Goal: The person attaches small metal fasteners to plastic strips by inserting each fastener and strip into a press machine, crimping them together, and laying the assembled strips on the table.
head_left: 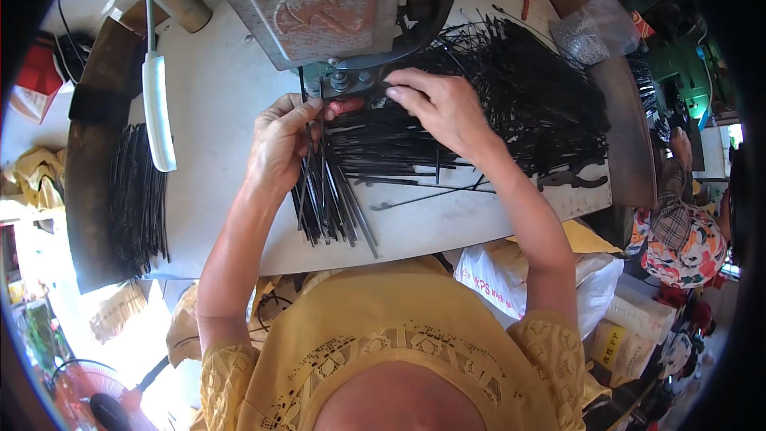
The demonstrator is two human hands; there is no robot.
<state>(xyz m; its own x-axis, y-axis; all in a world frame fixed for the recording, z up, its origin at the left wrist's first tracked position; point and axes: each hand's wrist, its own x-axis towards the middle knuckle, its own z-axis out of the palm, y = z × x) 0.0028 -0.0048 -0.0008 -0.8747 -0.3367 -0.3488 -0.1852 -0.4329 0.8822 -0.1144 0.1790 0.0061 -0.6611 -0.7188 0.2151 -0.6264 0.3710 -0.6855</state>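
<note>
My left hand (279, 137) is closed around a bundle of thin black rods (325, 200), which fan out toward the table's near edge. Its thumb and forefinger reach up to the front of a grey bench machine (325, 8). Just right of the machine's bolted metal block (351, 82), my right hand (447, 108) has thumb and fingertips pinched together. Whatever lies between those fingertips is too small to make out. A red piece (346, 105) sits below the block, between the hands. Under and beyond my right hand spreads a big heap of black rods (527, 96).
Pliers (573, 179) lie at the right of the white table (215, 216). A clear bag of small metal parts (586, 36) stands far right. More rods (140, 192) are stacked at the left edge, beside a white lamp (159, 112). Another person (678, 232) works at far right.
</note>
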